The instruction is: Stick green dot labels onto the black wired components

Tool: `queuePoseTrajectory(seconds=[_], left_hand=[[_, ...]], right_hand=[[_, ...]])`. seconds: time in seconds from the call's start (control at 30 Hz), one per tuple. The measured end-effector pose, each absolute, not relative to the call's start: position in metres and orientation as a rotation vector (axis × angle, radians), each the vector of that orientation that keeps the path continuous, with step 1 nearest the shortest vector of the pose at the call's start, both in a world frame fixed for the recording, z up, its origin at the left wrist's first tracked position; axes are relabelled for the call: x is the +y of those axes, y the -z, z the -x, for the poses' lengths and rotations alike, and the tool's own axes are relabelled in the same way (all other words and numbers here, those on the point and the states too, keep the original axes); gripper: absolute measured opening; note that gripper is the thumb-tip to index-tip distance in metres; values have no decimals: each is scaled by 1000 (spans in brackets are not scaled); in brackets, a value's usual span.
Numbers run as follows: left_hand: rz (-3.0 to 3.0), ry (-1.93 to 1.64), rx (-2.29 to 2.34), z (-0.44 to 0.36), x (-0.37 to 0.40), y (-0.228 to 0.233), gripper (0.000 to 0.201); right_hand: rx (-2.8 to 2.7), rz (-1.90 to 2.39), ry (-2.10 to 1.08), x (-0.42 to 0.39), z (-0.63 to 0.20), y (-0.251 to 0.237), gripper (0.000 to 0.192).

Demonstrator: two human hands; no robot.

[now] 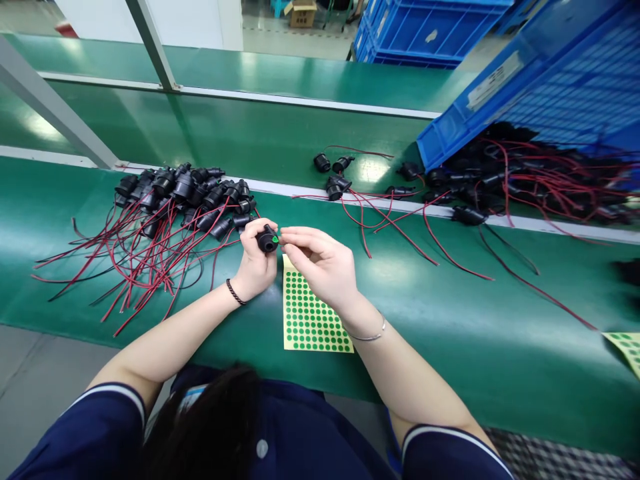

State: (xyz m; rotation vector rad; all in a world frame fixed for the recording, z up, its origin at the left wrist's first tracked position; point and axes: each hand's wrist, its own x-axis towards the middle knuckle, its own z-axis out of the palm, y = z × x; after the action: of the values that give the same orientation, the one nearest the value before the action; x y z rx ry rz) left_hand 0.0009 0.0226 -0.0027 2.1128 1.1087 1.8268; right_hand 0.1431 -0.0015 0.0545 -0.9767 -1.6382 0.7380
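My left hand is wrapped round a black motor-like part, its round end facing me. A green dot sticker shows on the edge of that end. Just to its right is my right hand, thumb and fingertips pinched together close to the sticker; whether anything is between them I cannot make out. Under my right hand lies a pale yellow sheet of green dot stickers, partly covered by the hand. Beside my left hand is a heap of similar black parts with red and black wires.
A tilted blue crate at the right has many wired black parts spilling from its mouth. Loose parts lie along the white rail. Another sticker sheet is at the right edge. A metal post rises at the left.
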Motion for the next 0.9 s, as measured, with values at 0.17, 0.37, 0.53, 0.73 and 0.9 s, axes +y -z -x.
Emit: queuePoseTrajectory(seconds=[0.17,0.37,0.53,0.73,0.9], left_hand=[[-2176,-1797,1037,2,20,4,30],[-2357,-1804,1016,8,26,7,33],[-2450,-1817,1010,11,28,4,32],[-2532,-1792,1035,12,27,1,33],[-2560,-1774,1027,11,28,0,36]], right_hand=[[-1539,1020,-849,0,-145,-57,6],[-1513,1025,-954,2,-147,-59,5],[-1514,1039,-979,3,-148,-61,5],[-1536,1039,-948,3,-150,-64,5],[-1538,1048,-951,3,-151,-64,8]])
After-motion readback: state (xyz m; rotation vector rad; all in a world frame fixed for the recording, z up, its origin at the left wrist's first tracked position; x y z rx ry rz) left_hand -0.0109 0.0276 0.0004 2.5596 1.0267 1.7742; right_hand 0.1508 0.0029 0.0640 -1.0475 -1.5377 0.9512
